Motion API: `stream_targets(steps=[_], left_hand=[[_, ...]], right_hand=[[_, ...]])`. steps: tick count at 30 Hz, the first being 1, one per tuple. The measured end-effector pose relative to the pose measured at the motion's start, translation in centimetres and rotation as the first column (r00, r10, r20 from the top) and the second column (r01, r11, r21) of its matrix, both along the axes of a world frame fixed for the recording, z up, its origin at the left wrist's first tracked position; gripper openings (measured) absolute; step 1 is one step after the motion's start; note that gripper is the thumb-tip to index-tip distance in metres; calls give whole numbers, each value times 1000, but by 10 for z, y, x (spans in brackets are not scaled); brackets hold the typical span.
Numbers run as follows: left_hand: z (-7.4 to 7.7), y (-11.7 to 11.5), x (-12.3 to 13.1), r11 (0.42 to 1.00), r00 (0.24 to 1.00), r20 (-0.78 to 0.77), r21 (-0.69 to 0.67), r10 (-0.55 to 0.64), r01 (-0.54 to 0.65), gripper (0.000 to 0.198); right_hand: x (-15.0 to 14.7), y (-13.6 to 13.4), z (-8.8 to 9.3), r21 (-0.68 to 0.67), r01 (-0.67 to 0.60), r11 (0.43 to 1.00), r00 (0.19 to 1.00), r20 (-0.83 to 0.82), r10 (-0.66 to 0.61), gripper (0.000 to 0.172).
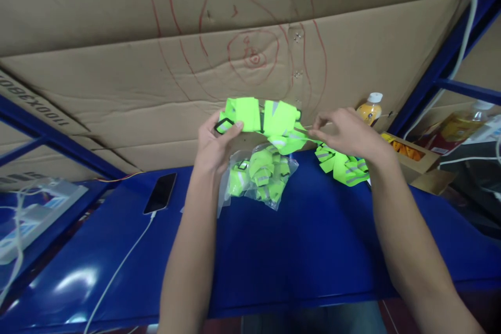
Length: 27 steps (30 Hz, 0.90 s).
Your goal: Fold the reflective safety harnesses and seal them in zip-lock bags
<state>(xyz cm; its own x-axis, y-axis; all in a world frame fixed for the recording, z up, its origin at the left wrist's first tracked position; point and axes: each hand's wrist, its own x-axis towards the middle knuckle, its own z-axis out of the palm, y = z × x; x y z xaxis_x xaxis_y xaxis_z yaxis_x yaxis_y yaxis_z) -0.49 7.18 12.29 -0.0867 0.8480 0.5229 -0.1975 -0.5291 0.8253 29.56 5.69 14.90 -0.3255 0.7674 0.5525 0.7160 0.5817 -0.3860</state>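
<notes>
The work looks partway along. A fluorescent yellow-green webbing strap with grey reflective stripes [247, 115] is up in the air above the back of the blue worktop [274, 271], its upper part lying in broad, flat folds. The left hand [215, 141] is clamped on one end of it, thumb over the front, beside a black plastic rectangular buckle [224, 125]. The right hand [342, 128], well apart from the left, pinches a narrow strip at the strap's other side (its exact path is hard to follow there).

What seems done is the folded stretch; what seems left is the looser webbing hanging below it. Beneath the hands, a clear plastic bag [225, 195] holds bundled yellow-green webbing [261, 164], apparently packed already. To the right, a loose heap of striped yellow-green webbing [348, 169] lies unbagged; whether it joins the held strap, I cannot tell.
</notes>
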Motion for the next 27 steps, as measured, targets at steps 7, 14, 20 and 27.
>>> stream_targets(steps=[7, 14, 20, 27], left_hand=[[5, -20, 19, 981, 945, -317, 138, -86, 136, 53], [39, -71, 32, 954, 728, -676, 280, 114, 110, 65], [30, -63, 32, 933, 555, -815, 312, 167, 177, 37], [33, -47, 9, 945, 630, -758, 306, 169, 113, 27]], right_hand=[[-9, -18, 9, 8, -232, 973, 970, -70, 232, 48], [-28, -24, 9, -53, -328, 943, 931, 153, 332, 28], [-24, -30, 12, -57, -312, 948, 949, 29, 314, 30], [-18, -27, 12, -36, -229, 973, 965, -142, 222, 48]])
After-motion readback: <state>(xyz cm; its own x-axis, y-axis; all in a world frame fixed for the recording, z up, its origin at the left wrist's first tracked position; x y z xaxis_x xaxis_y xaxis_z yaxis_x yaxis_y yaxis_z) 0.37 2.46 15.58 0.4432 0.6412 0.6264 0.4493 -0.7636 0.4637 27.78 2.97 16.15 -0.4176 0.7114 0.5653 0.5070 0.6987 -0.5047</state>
